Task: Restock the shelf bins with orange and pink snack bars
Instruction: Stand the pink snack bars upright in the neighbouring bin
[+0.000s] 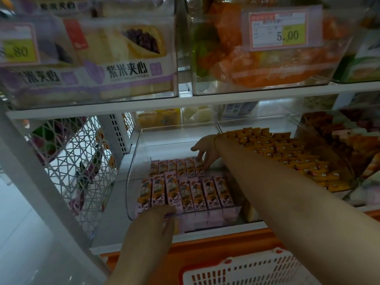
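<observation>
The right arm reaches long and straight from the lower right, across to the back of a clear plastic bin (133, 171), where the right hand (205, 150) angles downward. Its grip is loose: thumb splayed to the left, fingers nearly straight, their tips touching the top end of the rightmost bar in the rear row. The left hand (153, 225) lies at the bin's rounded front rim with its fingers flat and close together over the front row. It is blurred, but its grip seems slack and to enclose nothing. The pink snack bars (185, 192) stand on end in two tidy rows at the bin's front, glossy slim wrappers packed side by side, with bare floor behind them. The orange snack bars (292, 155) fill the neighbouring bin to the right in overlapping layers. A slotted white plastic basket (236, 274) with a red rim sits below the shelf edge (205, 231).
</observation>
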Motion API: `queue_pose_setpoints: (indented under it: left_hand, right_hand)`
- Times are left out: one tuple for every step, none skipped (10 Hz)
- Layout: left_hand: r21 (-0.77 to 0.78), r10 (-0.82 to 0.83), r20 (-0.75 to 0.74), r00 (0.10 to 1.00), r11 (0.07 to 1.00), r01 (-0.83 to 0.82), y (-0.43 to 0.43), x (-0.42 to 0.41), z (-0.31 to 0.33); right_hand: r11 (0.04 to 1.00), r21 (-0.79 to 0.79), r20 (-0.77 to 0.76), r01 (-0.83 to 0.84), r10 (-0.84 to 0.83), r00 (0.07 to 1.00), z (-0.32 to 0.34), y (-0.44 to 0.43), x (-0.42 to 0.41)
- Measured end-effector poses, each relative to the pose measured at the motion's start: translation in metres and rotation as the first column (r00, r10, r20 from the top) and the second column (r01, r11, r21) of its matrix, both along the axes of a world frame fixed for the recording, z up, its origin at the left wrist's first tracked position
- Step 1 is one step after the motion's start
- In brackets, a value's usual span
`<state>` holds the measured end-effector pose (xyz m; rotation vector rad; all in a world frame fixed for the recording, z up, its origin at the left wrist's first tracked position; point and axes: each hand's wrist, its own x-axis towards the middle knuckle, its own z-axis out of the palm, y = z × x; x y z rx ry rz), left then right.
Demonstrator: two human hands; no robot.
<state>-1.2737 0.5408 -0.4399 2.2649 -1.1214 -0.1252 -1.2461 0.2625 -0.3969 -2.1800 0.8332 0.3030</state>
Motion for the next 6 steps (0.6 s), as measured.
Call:
queue_pose_setpoints:
  left_hand:
    - [0.029,0.017,-0.014,1.000,0.999,-0.016,-0.005,0.001,-0.003]
    - [0.046,0.025,-0.020,0.999,0.999,-0.024,-0.008,-0.002,0.000]
    - [-0.008,0.070,-0.013,0.997,0.998,-0.070,-0.012,-0.004,0.000]
    - [-0.048,0.143,-0.030,0.989,0.988,-0.144,-0.018,-0.007,0.002]
    - [-0.067,0.210,-0.026,0.977,0.975,-0.212,-0.026,-0.007,-0.001]
    - [-0.019,0.267,0.024,0.963,0.964,-0.267,-0.039,-0.005,-0.005]
  right_hand:
    - [0.988,0.131,-0.018,0.084,-0.082,0.996,0.003,0.005,0.001]
    - [0.989,0.111,0.075,0.101,-0.110,0.991,0.017,0.018,-0.002]
    - [0.904,-0.424,0.169,0.052,0.023,0.985,0.027,0.026,-0.021]
    - [0.725,-0.684,0.206,0.079,0.088,0.975,0.022,0.033,-0.057]
    - [0.769,-0.611,0.387,0.187,0.084,0.918,0.003,0.043,-0.098]
    - [0.803,-0.478,0.663,0.356,0.064,0.746,-0.014,0.053,-0.125]
